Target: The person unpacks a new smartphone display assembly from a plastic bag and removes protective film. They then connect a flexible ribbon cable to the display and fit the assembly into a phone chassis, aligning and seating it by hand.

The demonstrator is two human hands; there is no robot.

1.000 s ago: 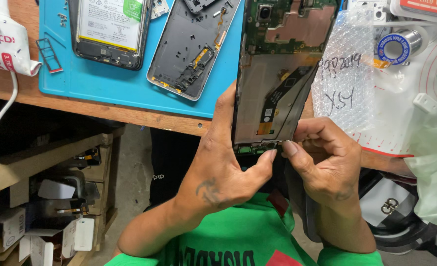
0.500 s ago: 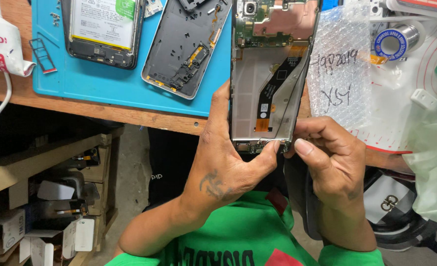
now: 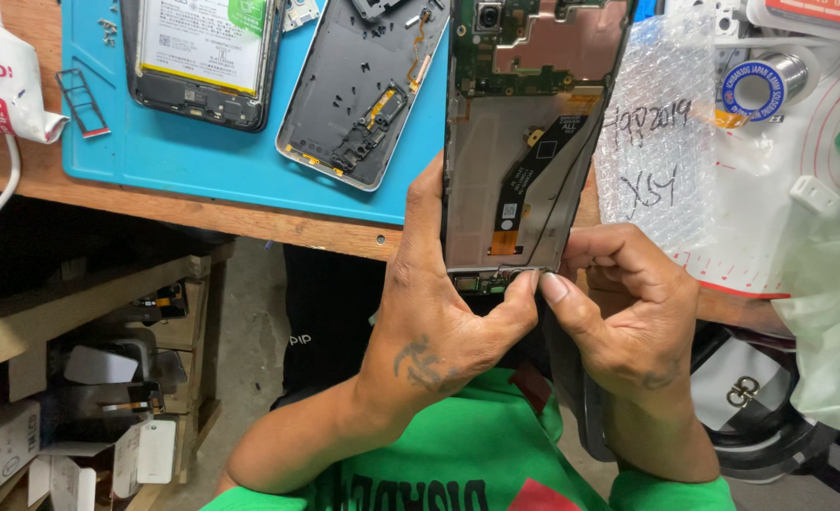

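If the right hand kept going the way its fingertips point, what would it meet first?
The right hand points left at the opened phone's bottom edge, which its fingertips seem already to touch; just beyond is the left hand's thumb.

I hold an open phone [image 3: 524, 142] up with both hands. My left hand [image 3: 439, 322] grips its side and bottom. My right hand [image 3: 619, 303] pinches the bottom edge. Two more phone parts [image 3: 363, 95] lie on the blue mat [image 3: 202, 151] on the counter [image 3: 250, 222].
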